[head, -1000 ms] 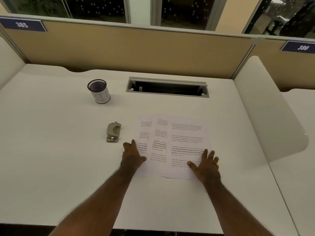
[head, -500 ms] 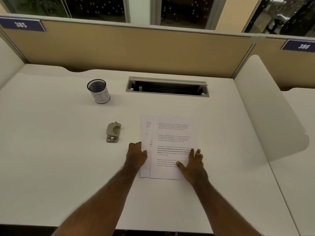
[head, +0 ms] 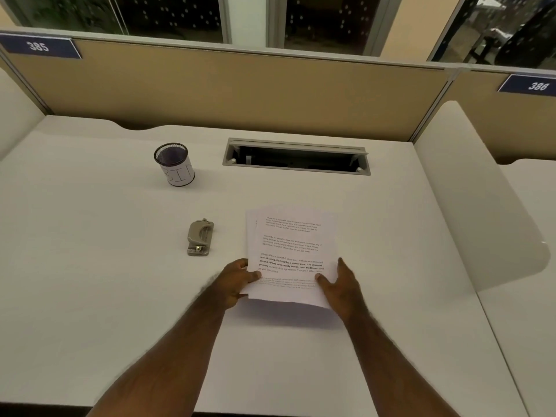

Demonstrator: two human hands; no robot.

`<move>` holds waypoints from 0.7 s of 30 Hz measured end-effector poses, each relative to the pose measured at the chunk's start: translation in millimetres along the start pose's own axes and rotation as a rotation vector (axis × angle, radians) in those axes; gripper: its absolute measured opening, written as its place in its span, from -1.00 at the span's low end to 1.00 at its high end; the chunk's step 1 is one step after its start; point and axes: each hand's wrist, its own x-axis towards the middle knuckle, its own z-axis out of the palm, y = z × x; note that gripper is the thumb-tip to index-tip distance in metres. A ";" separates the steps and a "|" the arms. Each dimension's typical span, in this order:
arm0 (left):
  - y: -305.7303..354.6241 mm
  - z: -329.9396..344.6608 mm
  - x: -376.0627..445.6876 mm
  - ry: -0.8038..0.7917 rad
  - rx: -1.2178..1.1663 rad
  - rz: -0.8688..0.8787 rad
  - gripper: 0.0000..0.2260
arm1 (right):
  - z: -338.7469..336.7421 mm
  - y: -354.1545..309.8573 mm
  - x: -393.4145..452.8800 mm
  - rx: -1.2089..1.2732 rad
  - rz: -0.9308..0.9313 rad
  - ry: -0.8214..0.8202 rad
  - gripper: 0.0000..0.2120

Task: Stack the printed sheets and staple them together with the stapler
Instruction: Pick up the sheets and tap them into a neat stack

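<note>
Both hands pinch the printed sheets [head: 291, 257] at their near side edges, left hand [head: 237, 281] and right hand [head: 340, 284] with thumbs on top, near end lifted off the counter [head: 105, 266] so edges can square up; stapler [head: 200, 237] waits just left.

White table [head: 90, 266]; tan partition [head: 240, 91] behind it, labels 385 [head: 38, 47] and 386 [head: 538, 85]; dark windows [head: 325, 22] above partition.

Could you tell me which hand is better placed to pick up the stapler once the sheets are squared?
Probably the left hand: the stapler lies just beyond it, left of the sheets. The right hand would have to cross the paper.
</note>
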 end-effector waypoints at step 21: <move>48.2 -24.7 -1.2 -0.294 -0.177 0.292 -0.67 | -55.2 -28.5 -4.8 0.659 -0.126 -0.193 -0.77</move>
